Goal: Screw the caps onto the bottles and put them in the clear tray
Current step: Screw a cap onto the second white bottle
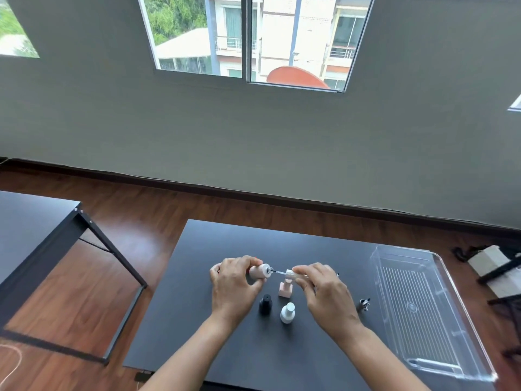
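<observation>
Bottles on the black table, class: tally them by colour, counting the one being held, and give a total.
Pink: 2, one in the left hand as pink bottle, one standing pink bottle
Black: 1, black bottle
White: 1, white bottle
Total: 4
</observation>
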Demonstrator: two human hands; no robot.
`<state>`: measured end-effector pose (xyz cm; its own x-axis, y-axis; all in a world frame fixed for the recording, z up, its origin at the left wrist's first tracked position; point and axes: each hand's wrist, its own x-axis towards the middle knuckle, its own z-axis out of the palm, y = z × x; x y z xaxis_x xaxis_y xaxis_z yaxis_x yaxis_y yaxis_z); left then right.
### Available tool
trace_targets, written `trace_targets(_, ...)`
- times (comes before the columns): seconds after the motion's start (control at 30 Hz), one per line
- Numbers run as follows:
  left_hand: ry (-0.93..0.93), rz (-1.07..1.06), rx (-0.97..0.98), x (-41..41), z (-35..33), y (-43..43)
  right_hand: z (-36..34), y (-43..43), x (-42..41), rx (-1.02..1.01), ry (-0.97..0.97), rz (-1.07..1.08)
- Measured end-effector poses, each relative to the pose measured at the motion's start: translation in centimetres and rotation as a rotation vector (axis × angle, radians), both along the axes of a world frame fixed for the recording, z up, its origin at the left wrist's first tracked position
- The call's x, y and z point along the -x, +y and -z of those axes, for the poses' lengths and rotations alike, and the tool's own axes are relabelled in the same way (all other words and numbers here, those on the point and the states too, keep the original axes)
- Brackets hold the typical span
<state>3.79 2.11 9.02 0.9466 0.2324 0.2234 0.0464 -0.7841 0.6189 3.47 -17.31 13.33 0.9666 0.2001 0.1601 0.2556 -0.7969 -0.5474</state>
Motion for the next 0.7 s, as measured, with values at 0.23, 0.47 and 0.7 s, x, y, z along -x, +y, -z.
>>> trace_targets(0.23, -0.018, 0.054, -0.053, -0.3, -0.6, -0.9, -0.4, 0.5, -0.4, -0.099, -0.001, -0.051)
trace_targets(0.47, -0.04, 0.116, -0.049, -1.0, -1.4, -1.4, -0.6, 0.2, -0.9, -0.253, -0.007, 0.02)
trace_targets(0.7, -0.051, 0.218, 0.002, -1.6, -2.2, -1.8, -2.0, -1.2, -2.0, -0.06, 0.168, 0.126)
